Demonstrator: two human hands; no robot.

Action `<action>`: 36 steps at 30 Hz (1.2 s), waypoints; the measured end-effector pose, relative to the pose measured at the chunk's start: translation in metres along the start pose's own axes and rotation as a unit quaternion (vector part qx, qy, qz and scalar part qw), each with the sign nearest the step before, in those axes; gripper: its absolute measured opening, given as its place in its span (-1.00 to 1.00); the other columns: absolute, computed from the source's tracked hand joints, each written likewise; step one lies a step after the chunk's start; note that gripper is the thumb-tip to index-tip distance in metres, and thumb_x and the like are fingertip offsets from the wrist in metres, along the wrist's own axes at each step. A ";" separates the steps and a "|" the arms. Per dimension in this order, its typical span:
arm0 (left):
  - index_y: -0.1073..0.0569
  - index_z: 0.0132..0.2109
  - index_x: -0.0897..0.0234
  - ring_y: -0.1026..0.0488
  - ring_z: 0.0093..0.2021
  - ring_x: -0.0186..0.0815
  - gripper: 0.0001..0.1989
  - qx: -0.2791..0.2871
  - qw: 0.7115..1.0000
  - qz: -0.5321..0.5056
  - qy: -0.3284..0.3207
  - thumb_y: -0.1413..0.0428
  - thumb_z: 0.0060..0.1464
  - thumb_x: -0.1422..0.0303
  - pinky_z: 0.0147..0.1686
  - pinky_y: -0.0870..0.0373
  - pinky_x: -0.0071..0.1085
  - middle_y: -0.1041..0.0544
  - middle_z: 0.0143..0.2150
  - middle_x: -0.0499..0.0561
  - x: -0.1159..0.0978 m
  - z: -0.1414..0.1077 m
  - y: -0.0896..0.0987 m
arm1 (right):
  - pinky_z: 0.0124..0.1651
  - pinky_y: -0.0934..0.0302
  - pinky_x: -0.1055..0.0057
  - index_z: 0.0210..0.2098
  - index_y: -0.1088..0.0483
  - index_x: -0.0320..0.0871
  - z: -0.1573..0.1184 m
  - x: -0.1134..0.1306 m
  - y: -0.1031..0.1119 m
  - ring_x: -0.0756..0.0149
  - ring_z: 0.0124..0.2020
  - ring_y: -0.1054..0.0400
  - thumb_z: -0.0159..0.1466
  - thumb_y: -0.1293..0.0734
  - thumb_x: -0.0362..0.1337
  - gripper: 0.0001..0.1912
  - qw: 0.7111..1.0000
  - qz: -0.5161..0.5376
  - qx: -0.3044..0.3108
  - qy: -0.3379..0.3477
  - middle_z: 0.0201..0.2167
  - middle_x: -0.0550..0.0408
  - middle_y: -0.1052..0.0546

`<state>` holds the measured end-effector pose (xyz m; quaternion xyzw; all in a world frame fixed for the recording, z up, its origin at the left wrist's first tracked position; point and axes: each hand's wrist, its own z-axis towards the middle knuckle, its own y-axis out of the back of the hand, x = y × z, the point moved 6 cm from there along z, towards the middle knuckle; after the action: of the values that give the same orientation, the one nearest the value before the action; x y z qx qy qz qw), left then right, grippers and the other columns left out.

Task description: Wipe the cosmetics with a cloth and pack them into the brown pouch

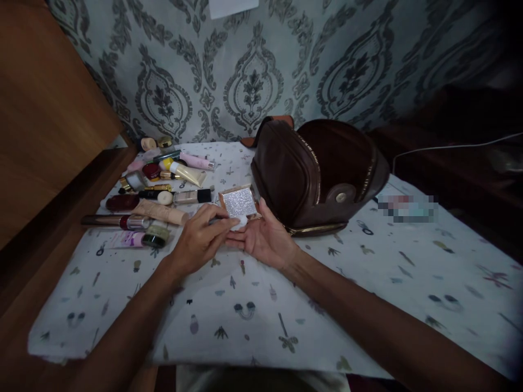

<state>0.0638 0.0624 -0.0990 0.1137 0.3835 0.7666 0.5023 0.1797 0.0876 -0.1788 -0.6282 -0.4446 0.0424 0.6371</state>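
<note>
My left hand (204, 234) is closed, thumb and fingers pinching a small white object (238, 222), perhaps a pad or wipe; its kind is unclear. Just to its right, my right hand (267, 239) lies palm up, fingers stretched towards the left hand and thumb raised. The white object is by the right fingertips. Directly beyond both hands is a square compact (239, 202) with a glittery silver face and gold-coloured edge. Whether the right hand touches it cannot be made out. A dark brown leather bag (286, 169) stands unzipped behind the right hand.
Many cosmetics lie at the left, including a foundation bottle (192, 196), a cream tube (188, 173), a green-lidded jar (155, 235) and a long brown tube (114, 221). A patterned white cloth (253, 326) covers the table. A wooden panel (53, 109) rises at left.
</note>
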 end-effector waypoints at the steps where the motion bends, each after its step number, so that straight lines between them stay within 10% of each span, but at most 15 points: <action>1: -0.49 0.02 0.27 -0.42 -0.12 -0.25 -0.76 -0.002 1.000 -0.003 0.009 -0.08 0.24 0.55 -0.16 -0.42 -0.27 -0.47 -0.15 0.11 0.001 0.000 0.000 | -0.04 -0.42 0.21 -0.03 -0.42 -0.29 0.000 0.000 0.000 0.17 -0.23 -0.56 0.38 0.09 0.27 -0.19 1.000 0.001 -0.002 0.001 -0.33 -0.17 -0.63; 23: -0.53 -0.01 0.25 -0.47 -0.02 -0.21 -0.78 -0.127 0.953 -0.083 0.261 -0.09 0.24 0.37 0.02 -0.37 -0.28 -0.55 -0.10 0.04 0.041 -0.010 0.012 | -0.30 -0.39 0.43 -0.12 -0.49 -0.12 0.001 -0.002 0.004 0.31 -0.29 -0.48 0.38 -0.25 0.05 -0.61 0.999 -0.014 -0.030 0.025 -0.26 0.03 -0.61; 36: -0.48 0.06 0.28 -0.44 -0.12 -0.26 -0.74 -0.065 0.984 0.030 0.162 -0.02 0.28 0.45 -0.10 -0.40 -0.33 -0.46 -0.15 0.06 0.019 -0.007 0.000 | -0.18 -0.44 0.38 -0.07 -0.40 -0.09 0.004 0.004 0.010 0.25 -0.14 -0.54 0.35 -0.35 -0.27 -0.83 0.992 0.036 -0.062 0.102 -0.18 0.05 -0.62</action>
<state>0.0506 0.0756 -0.1075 -0.0334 0.4054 0.8127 0.4171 0.1849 0.0949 -0.1852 -0.6829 -0.3564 -0.0262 0.6371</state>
